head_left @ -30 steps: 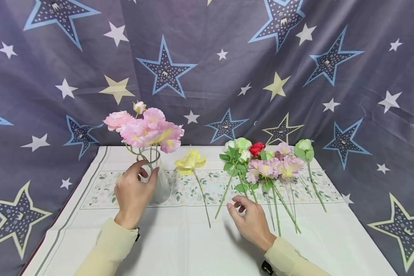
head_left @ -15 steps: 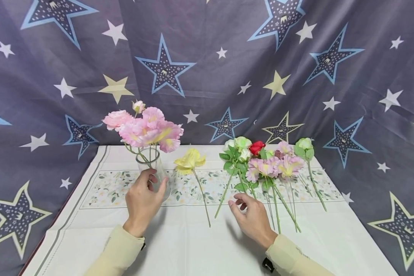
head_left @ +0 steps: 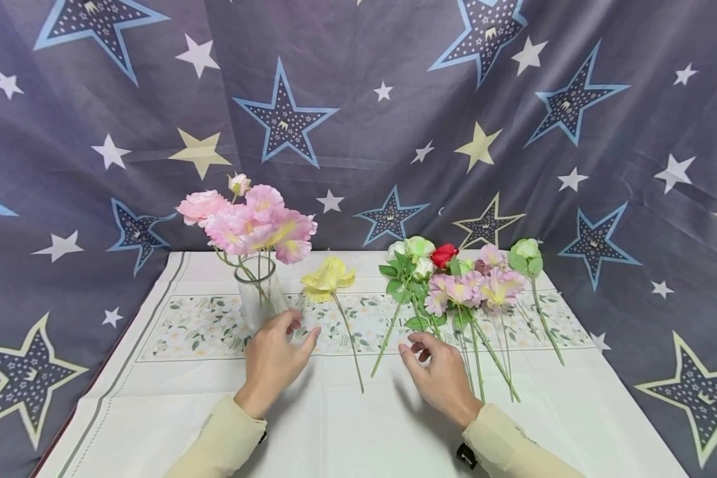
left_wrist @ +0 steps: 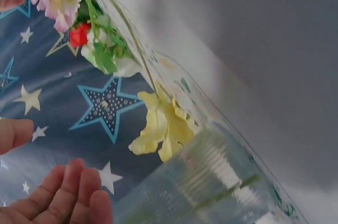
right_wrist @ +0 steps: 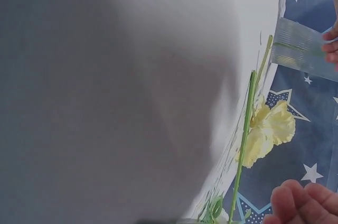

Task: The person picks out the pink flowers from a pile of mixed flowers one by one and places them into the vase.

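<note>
A clear ribbed vase (head_left: 255, 292) stands at the left of the table with several pink flowers (head_left: 253, 219) upright in it. My left hand (head_left: 275, 355) hovers in front of the vase's base, fingers loosely bent and holding nothing. Between the two hands, a single yellow flower (head_left: 330, 279) lies with its stem toward me. My right hand (head_left: 439, 375) hovers left of the stem ends of several loose flowers, its fingers relaxed around nothing. In the left wrist view the vase (left_wrist: 200, 182) shows a stem inside, and the fingers (left_wrist: 79, 192) appear apart from it.
At the right lie white-green roses (head_left: 419, 247), a red flower (head_left: 445, 255), pale pink flowers (head_left: 463, 291) and a separate white-green rose (head_left: 526, 249). A white cloth (head_left: 334, 431) with a floral band covers the table. A starry curtain (head_left: 346, 86) hangs behind.
My left hand has come down from beside the vase's rim toward me and to the right, away from the stems. My right hand has hardly moved. The flowers stay in place.
</note>
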A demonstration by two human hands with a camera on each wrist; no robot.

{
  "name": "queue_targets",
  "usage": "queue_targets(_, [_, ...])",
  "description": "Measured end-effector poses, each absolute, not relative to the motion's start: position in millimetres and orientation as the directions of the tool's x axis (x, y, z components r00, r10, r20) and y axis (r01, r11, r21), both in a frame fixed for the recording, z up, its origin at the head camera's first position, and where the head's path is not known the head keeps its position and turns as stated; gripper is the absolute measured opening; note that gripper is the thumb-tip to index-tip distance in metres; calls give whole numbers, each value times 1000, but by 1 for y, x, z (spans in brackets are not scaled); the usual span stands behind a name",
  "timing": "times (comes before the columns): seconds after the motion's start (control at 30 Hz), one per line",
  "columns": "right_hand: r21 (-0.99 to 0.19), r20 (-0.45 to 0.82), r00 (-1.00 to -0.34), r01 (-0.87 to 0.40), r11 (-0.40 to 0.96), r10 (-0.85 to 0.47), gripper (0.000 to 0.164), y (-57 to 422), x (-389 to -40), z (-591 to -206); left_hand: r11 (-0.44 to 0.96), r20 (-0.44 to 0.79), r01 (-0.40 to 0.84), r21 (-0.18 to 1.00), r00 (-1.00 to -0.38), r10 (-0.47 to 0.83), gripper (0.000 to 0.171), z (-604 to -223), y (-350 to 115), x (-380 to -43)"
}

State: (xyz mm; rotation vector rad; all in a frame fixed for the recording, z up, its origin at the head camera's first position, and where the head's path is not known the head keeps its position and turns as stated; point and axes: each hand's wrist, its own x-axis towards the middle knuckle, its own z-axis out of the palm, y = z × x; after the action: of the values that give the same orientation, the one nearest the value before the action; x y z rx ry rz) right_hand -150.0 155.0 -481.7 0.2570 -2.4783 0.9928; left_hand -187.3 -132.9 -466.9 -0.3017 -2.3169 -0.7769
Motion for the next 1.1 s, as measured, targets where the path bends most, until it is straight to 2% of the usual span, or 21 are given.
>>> queue_targets(0.1, [-604,471,-882,-325,728,-3,24,156,-150,-480,803,631,394,448,-775,29,32,-469,-128,-187])
queue_targets(0.3, [-597,495,-869,-344,725,-4,22,159,-152,-480,802,627,416,429,-776,67,35,-476,-122,-187])
queue_targets(0.47, [-604,491,-871,-341,721,-2,27,161,-152,-481,803,598,412,431,-796,88,37,-481,-118,-186])
queue_targets(0.73, [-610,466,-885,-320,725,2,27,164,-151,-482,810,540,410,419,-830,141,50,-486,-114,-182])
queue_targets(1.1, [-597,442,-897,-274,754,24,27,171,-151,-483,825,517,415,383,-836,181,58,-487,-114,-178])
